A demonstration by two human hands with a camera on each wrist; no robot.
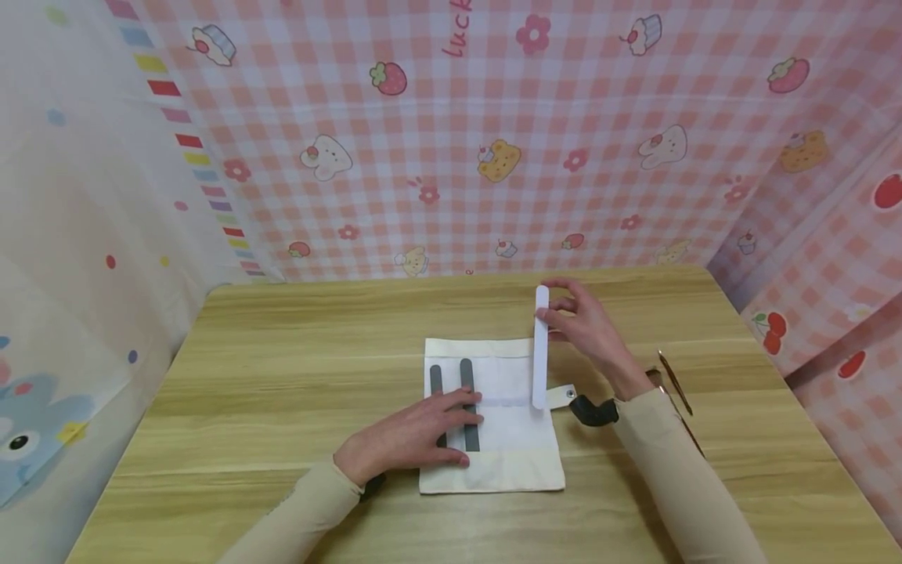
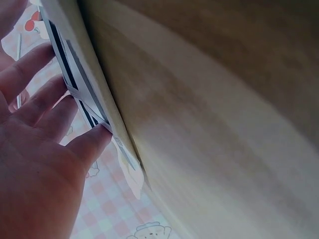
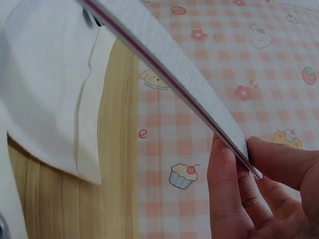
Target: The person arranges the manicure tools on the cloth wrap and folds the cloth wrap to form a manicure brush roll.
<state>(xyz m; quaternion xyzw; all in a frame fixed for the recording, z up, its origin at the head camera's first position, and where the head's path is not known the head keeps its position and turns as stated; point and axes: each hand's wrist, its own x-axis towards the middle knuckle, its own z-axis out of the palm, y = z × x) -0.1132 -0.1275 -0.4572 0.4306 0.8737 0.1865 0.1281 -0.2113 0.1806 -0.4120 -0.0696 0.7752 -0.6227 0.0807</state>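
A white nail file stands over the right part of an unfolded cream fabric pouch. Thumb and fingers of my right hand pinch its far end. In the right wrist view its edge shows a dark pink core. Two dark grey nail files lie on the pouch's left half: one farther left, the other nearer the middle. Across them rests my left hand, its fingers spread and extended; it covers part of both.
A tab with a metal snap sticks out from the pouch's right side. Slim brownish metal tools lie on the wooden table beyond my right wrist. A pink checked cloth hangs behind the table.
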